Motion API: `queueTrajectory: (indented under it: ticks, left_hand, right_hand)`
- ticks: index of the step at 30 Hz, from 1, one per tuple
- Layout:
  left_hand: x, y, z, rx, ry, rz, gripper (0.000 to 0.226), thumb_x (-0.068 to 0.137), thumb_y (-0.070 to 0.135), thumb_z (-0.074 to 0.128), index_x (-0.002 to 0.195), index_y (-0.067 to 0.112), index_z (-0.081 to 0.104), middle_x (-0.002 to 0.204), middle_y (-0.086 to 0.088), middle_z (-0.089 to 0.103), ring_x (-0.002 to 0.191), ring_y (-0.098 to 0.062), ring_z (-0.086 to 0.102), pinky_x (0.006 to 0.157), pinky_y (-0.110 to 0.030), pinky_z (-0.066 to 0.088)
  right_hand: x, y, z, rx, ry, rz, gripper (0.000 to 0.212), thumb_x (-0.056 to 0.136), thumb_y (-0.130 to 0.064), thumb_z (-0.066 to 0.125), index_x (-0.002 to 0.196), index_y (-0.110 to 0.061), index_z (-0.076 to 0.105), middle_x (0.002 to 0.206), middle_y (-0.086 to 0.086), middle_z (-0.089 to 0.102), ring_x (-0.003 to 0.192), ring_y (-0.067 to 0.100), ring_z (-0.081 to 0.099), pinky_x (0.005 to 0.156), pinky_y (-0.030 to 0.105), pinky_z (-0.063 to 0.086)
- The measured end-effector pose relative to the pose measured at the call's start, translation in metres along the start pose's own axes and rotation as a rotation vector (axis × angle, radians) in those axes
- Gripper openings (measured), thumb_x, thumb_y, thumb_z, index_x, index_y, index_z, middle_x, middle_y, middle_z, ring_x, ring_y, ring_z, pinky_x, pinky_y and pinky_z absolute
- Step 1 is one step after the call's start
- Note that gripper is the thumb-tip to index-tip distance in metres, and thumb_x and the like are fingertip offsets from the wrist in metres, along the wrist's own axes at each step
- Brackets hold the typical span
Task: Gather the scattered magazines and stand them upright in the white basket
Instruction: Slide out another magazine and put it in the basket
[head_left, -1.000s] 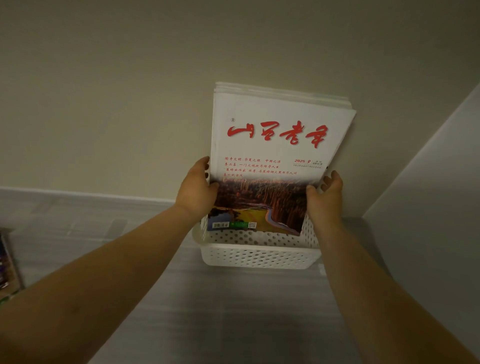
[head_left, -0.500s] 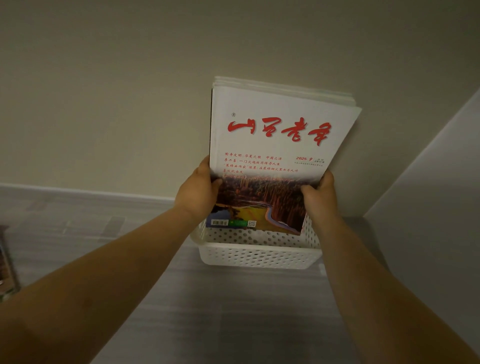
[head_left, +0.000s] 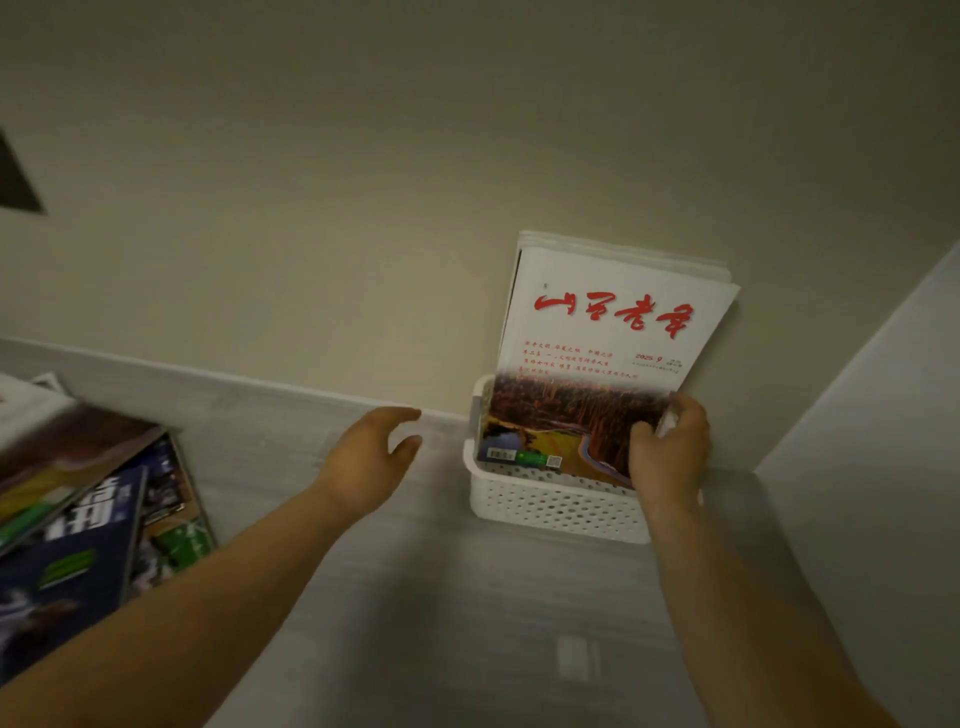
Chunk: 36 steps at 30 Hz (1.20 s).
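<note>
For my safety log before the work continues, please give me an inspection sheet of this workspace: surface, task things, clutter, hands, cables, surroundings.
Surface: grey wood-grain surface, dimly lit.
Job's things: white basket near the wall holds upright magazines, a red-titled one in front; scattered magazines lie overlapping at the far left.
Clutter: small pale patch, too blurred to identify.
Grippers: left hand open, holds nothing, between basket and pile; right hand grips the stack's lower right edge with curled fingers.
Cables: nothing seen.
Surroundings: beige wall behind; white panel at the right.
</note>
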<state>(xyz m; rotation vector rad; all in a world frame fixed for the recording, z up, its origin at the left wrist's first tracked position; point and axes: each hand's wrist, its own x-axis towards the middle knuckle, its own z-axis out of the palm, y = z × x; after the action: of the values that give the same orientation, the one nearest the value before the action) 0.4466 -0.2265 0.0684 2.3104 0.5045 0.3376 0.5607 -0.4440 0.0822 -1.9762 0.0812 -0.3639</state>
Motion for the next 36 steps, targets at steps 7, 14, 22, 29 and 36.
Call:
queueTrajectory:
  ticks: [7,14,22,29,36]
  left_hand:
    - [-0.113,-0.103,-0.078,-0.118,0.082,-0.219,0.023,0.089,0.009,0.051,0.109,0.007,0.062,0.105,-0.010,0.061,0.079,-0.021,0.057,0.056,-0.009,0.044]
    - [-0.203,-0.216,-0.149,-0.065,0.265,-0.515,0.024,0.087,0.009,0.052,0.108,0.005,0.064,0.113,-0.020,0.066,0.099,-0.037,0.061,0.078,-0.036,0.046]
    - [-0.248,-0.292,-0.190,0.426,-0.030,-0.415,0.054,0.091,0.032,0.046,0.140,0.018,0.030,0.153,-0.007,0.022,0.138,-0.022,0.028,0.112,-0.031,0.024]
    - [-0.238,-0.305,-0.198,0.466,0.101,-0.298,0.036,0.087,0.034,0.053,0.121,0.022,0.056,0.133,-0.002,0.053,0.128,-0.022,0.040,0.111,-0.038,0.018]
    - [-0.162,-0.292,-0.210,0.329,0.029,-0.203,0.052,0.087,0.027,0.053,0.135,0.016,0.037,0.148,-0.008,0.032,0.134,-0.028,0.032,0.109,-0.038,0.031]
  right_hand:
    - [-0.129,-0.014,0.009,-0.199,-0.234,-0.183,0.032,0.082,0.002,0.053,0.113,0.002,0.052,0.125,0.023,0.049,0.117,0.038,0.043,0.098,0.043,0.037]
    - [-0.285,0.009,0.067,-0.462,-0.611,-0.208,0.031,0.083,-0.006,0.052,0.114,-0.008,0.056,0.127,0.012,0.051,0.121,0.027,0.042,0.102,0.031,0.031]
    - [-0.351,-0.009,0.144,-0.628,-0.723,-0.368,0.047,0.094,-0.026,0.036,0.139,-0.014,0.029,0.153,0.004,0.020,0.141,0.020,0.014,0.115,0.029,0.009]
    - [-0.360,0.000,0.156,-0.802,-0.702,-0.430,0.053,0.095,-0.038,0.022,0.143,-0.017,0.014,0.156,0.003,0.012,0.143,0.017,0.005,0.116,0.032,0.002]
    - [-0.366,-0.001,0.154,-0.883,-0.733,-0.426,0.052,0.096,-0.037,0.021,0.144,-0.020,0.012,0.156,0.002,0.006,0.143,0.018,0.002,0.116,0.031,0.000]
